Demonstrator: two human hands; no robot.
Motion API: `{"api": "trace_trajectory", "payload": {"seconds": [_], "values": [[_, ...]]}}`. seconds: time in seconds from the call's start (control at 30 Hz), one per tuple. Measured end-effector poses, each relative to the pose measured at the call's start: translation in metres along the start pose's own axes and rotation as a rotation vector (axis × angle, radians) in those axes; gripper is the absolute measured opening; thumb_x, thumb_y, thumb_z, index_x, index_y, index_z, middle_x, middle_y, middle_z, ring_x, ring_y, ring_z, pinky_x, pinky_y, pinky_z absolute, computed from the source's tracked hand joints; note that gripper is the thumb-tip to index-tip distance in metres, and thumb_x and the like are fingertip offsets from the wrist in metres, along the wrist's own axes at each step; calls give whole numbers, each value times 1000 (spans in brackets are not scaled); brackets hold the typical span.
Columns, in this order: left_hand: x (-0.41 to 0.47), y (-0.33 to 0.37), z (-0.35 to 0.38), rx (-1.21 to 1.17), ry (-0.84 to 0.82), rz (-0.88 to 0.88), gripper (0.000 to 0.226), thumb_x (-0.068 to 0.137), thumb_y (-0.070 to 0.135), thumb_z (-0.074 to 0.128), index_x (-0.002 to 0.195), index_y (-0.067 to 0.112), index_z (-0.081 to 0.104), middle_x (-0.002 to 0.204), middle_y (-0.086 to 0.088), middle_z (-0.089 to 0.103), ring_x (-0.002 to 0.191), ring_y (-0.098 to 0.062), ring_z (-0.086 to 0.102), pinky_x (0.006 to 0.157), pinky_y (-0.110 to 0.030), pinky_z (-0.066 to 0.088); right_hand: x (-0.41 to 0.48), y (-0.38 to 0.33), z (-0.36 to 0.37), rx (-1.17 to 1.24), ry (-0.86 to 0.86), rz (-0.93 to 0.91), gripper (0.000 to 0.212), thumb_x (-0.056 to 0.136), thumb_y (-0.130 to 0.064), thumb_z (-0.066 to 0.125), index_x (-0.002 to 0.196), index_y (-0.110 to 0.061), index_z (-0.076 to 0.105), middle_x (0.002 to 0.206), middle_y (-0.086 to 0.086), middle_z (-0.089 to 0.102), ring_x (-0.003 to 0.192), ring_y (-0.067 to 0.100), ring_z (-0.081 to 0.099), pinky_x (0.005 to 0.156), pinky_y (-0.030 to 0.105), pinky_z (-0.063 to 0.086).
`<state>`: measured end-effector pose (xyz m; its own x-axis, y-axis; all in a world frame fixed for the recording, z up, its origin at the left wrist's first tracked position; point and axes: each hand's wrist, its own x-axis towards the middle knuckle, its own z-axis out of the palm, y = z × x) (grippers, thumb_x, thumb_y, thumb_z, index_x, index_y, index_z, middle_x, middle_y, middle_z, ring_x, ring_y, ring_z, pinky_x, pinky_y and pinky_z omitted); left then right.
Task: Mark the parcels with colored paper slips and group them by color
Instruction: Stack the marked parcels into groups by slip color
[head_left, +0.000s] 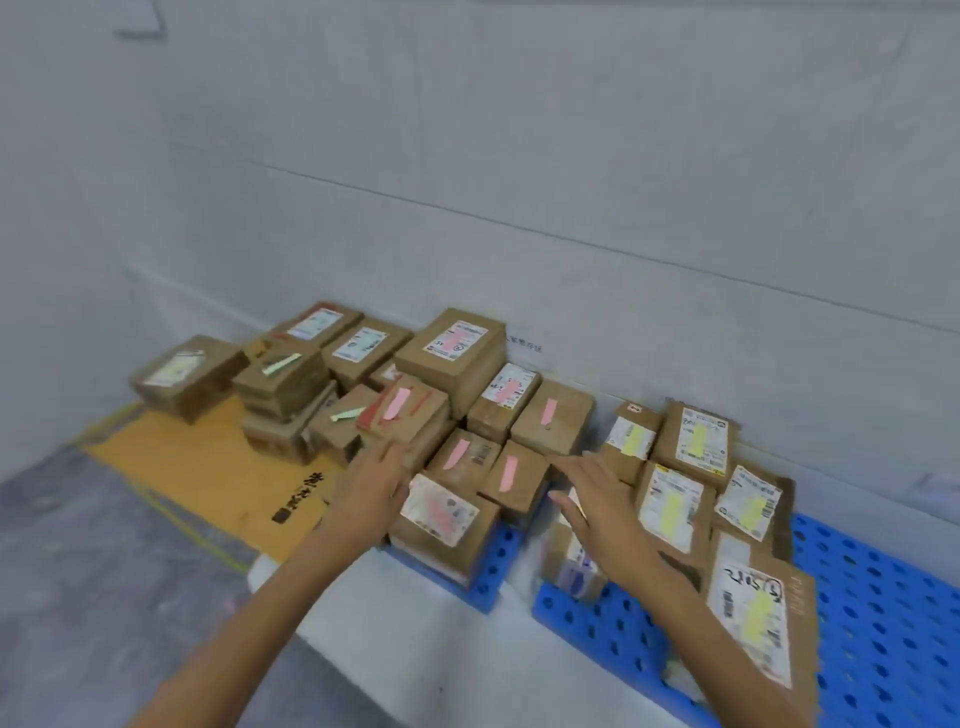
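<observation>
Head view: my left grip (374, 486) is stretched forward with its fingers straight and close together, holding nothing. Its fingertips are at the near edge of a red-taped parcel (415, 415), and its palm is just left of the front parcel (441, 519). The blur hides whether it touches either. My right grip (597, 501) has its fingers straight and spread and also holds nothing. It hovers over a small parcel (571, 571) with a purplish label, which stands between the pink and yellow groups. I cannot tell whether it touches.

The parcels lie along the wall (519, 156) in three groups.
- **Green group** (280, 384): on the left, on an orange sheet (197, 467), partly stacked, with a green slip (280, 362) on the top box.
- **Pink group** (550, 421): in the middle, packed box against box, each with a pink slip (508, 472) on top. The front parcel belongs to this group and sits on the edge of the blue pallet (883, 597).
- **Yellow group** (670, 506): on the right, on the same pallet, with a yellow slip (698, 441) over each label.

A white slab (415, 623) lies under my forearms. The grey floor (78, 545) shows at the left.
</observation>
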<state>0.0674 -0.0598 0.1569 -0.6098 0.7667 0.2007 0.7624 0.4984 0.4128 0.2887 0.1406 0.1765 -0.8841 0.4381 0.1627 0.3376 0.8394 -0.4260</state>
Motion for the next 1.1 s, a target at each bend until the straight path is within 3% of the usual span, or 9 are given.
{"api": "trace_trajectory", "payload": {"seconds": [0.07,0.17,0.33,0.4,0.53,0.6,0.77,1.03,1.1], "values": [[-7,-51,-35,26,38,-46,36,91,10,54,126,10,52,127,-8,51,116,-27,48,93,-34,42,31,-41,18,34,-26,-71,79,89,-67,12,131,-14,51,128,1,52,121,19,43,103,28,32],[-31,-126,-87,61,93,-154,33,95,13,50,128,10,51,129,-7,51,119,-24,45,95,-32,40,76,-115,53,85,-70,-163,70,89,-60,17,124,-14,56,119,1,54,114,18,43,94,21,27],[-70,-234,-143,38,94,-316,31,97,14,48,128,11,50,135,-6,47,124,-24,42,97,-33,43,134,-222,123,159,-153,-272,83,85,-75,9,118,-20,62,122,-3,55,120,14,41,104,34,33],[-80,-265,-160,31,108,-369,30,97,12,48,127,10,52,133,-7,48,122,-24,46,96,-31,42,149,-259,146,199,-186,-305,68,90,-67,20,118,-21,62,119,-6,53,117,9,38,103,32,33],[-79,-288,-174,9,146,-417,31,96,9,49,127,6,52,134,-9,48,118,-24,49,94,-24,37,172,-288,166,199,-238,-365,32,99,-35,43,122,-20,60,122,-6,52,119,9,40,104,27,30],[-74,-301,-179,6,172,-442,31,96,9,49,127,7,52,134,-8,48,117,-23,50,92,-21,35,192,-297,173,212,-239,-376,30,99,-35,44,120,-20,60,119,-5,54,115,10,42,101,30,33],[-55,-326,-187,-7,218,-475,30,96,10,49,125,8,53,133,-10,50,121,-24,47,98,-30,39,231,-309,187,302,-216,-378,26,98,-34,46,113,-21,63,114,-8,59,112,7,45,101,34,36],[-18,-392,-200,-24,214,-499,30,97,12,47,127,9,53,132,-8,50,123,-23,46,96,-27,36,283,-351,225,394,-299,-331,28,99,-32,46,116,-19,64,116,-7,61,112,6,49,93,21,36],[2,-422,-205,-36,201,-493,30,97,12,47,126,10,53,132,-7,51,122,-22,47,95,-26,36,308,-364,242,424,-305,-286,27,99,-31,46,115,-20,64,113,-6,61,107,5,52,87,11,37]]}}
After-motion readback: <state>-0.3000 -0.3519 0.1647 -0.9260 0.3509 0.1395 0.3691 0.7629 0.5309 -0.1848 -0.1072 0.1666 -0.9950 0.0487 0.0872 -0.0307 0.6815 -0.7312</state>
